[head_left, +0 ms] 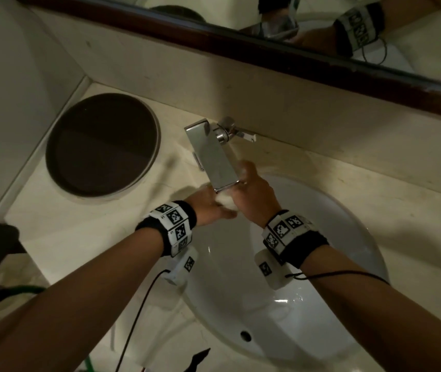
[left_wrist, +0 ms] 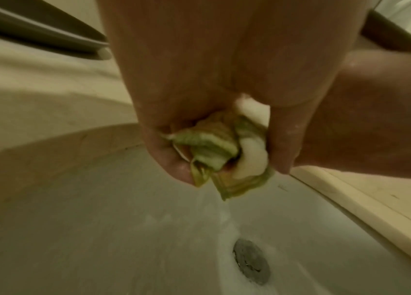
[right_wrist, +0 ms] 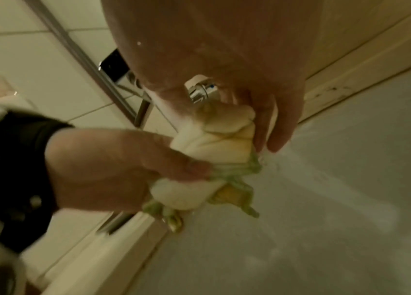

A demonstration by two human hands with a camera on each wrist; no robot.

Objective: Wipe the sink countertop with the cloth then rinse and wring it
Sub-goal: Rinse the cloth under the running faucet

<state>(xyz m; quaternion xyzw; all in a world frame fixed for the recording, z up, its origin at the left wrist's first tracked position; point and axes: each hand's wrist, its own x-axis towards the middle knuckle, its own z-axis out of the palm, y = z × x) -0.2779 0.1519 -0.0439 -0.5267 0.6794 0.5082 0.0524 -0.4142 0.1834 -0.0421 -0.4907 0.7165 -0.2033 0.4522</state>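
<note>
A white cloth with green and yellow edging (head_left: pixel 227 202) (left_wrist: pixel 220 155) (right_wrist: pixel 214 159) is bunched and twisted between both hands over the white sink basin (head_left: pixel 342 237). My left hand (head_left: pixel 211 208) (right_wrist: pixel 113 169) grips one end of it. The other end is held by my right hand (head_left: pixel 251 191) (left_wrist: pixel 351 127) (right_wrist: pixel 237 89), just under the chrome faucet spout (head_left: pixel 214 159). Water runs from the cloth down toward the drain (left_wrist: pixel 251 261).
A round dark tray (head_left: pixel 102 145) sits on the beige countertop (head_left: pixel 53 232) left of the faucet. The faucet handle (head_left: pixel 241 134) sticks out to the right by the back wall. A mirror with a dark frame (head_left: pixel 267 55) hangs above. Cables trail from both wrists.
</note>
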